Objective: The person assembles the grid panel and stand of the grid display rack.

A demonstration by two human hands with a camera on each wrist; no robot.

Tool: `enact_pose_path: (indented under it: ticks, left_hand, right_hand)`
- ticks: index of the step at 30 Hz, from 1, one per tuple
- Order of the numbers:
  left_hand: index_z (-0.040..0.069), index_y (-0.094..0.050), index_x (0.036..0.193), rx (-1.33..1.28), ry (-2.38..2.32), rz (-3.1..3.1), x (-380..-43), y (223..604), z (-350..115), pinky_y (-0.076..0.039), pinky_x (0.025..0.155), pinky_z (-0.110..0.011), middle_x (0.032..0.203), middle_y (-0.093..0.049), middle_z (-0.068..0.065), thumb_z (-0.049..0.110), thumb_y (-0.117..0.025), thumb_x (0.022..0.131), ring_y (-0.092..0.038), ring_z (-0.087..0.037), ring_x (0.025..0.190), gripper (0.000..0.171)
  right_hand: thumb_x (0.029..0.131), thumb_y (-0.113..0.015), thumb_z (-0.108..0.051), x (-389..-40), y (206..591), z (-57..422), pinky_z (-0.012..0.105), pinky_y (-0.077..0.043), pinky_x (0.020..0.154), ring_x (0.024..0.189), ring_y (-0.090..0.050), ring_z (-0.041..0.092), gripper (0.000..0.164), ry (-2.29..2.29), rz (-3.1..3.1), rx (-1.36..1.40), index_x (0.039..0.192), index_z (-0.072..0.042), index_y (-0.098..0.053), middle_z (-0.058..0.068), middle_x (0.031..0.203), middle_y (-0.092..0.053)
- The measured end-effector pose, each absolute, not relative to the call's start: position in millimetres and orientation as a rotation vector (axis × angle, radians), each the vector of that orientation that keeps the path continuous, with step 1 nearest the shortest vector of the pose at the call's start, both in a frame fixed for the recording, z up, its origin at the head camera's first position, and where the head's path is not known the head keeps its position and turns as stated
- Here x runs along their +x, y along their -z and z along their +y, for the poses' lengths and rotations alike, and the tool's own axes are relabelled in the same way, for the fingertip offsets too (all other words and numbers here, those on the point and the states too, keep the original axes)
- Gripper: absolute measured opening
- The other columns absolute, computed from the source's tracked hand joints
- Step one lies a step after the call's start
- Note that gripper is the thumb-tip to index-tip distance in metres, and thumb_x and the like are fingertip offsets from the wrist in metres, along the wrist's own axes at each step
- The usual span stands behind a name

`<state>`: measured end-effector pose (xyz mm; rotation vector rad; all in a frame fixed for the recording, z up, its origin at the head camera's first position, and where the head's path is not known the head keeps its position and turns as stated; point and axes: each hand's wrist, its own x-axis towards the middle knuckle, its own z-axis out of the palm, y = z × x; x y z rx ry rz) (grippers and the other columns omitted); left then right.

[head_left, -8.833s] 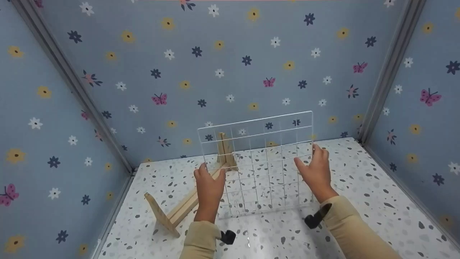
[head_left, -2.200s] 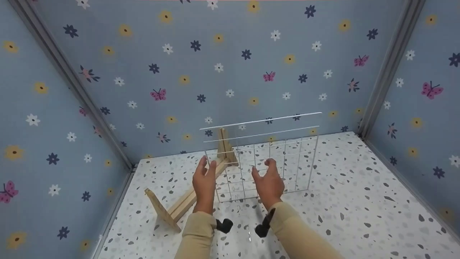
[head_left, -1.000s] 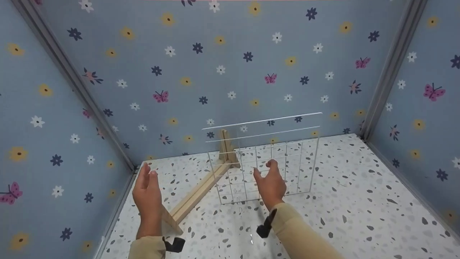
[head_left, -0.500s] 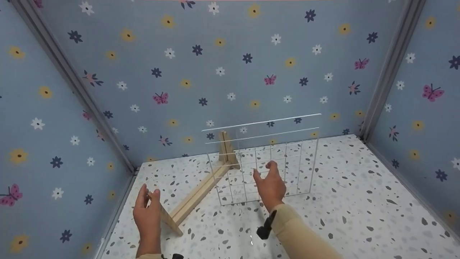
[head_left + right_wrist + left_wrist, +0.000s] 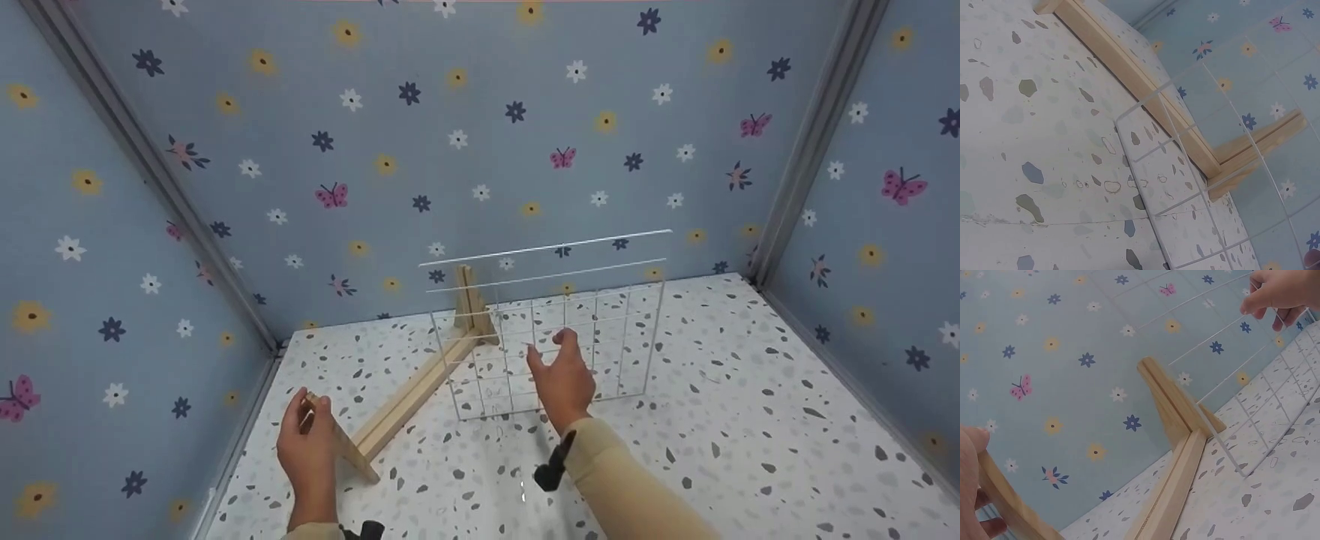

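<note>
In the head view my right hand (image 5: pixel 564 381) holds a white wire grid panel (image 5: pixel 545 247) near its middle, thumb and fingers curled at the wires. The panel is tilted upright over the table. Behind its left side stands a wooden stand, a long grooved beam (image 5: pixel 416 396) with an upright at each end. My left hand (image 5: pixel 306 454) grips the near upright (image 5: pixel 354 456) at its top. In the left wrist view the left thumb (image 5: pixel 976 437) lies against that upright, and the far grooved upright (image 5: pixel 1169 396) shows close to the panel's edge.
The speckled white table (image 5: pixel 750 420) is enclosed by blue flowered walls (image 5: pixel 480 135) at the back and both sides. Grey metal corner posts (image 5: pixel 821 142) join the walls. The far upright (image 5: pixel 471 307) stands close to the back wall.
Both hands held the panel's sides earlier. The right hand has shifted to its middle. The left hand has let go, moved left and taken hold of the stand's near upright.
</note>
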<state>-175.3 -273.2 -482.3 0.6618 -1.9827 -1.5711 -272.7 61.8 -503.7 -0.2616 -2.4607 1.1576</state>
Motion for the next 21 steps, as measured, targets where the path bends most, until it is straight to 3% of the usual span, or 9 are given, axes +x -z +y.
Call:
enact_pose_path:
  ticks: [10, 21]
  left_hand:
    - [0.011, -0.05, 0.148, 0.576, 1.566, -1.946, -176.7, 486.7, -272.8, -0.043, 0.109, -0.051, 0.144, -0.053, -0.021, 0.046, -0.058, 0.102, -0.049, -0.035, 0.135, 0.058]
    - [0.014, -0.051, 0.148, 0.632, 1.608, -1.924, -177.2, 487.3, -273.0, -0.043, 0.11, -0.048, 0.145, -0.053, -0.016, 0.047, -0.059, 0.101, -0.047, -0.031, 0.137, 0.058]
  right_hand:
    - [0.094, -0.065, -0.051, -273.7, 502.6, 60.8, 0.036, -0.034, 0.05, 0.051, -0.045, 0.02, 0.048, -1.144, -2.473, -0.292, 0.124, -0.017, -0.05, -0.001, 0.071, -0.06]
    - [0.094, -0.067, -0.05, -274.1, 503.8, 60.1, 0.037, -0.035, 0.051, 0.053, -0.048, 0.021, 0.046, -1.15, -2.482, -0.31, 0.123, -0.02, -0.049, -0.001, 0.075, -0.064]
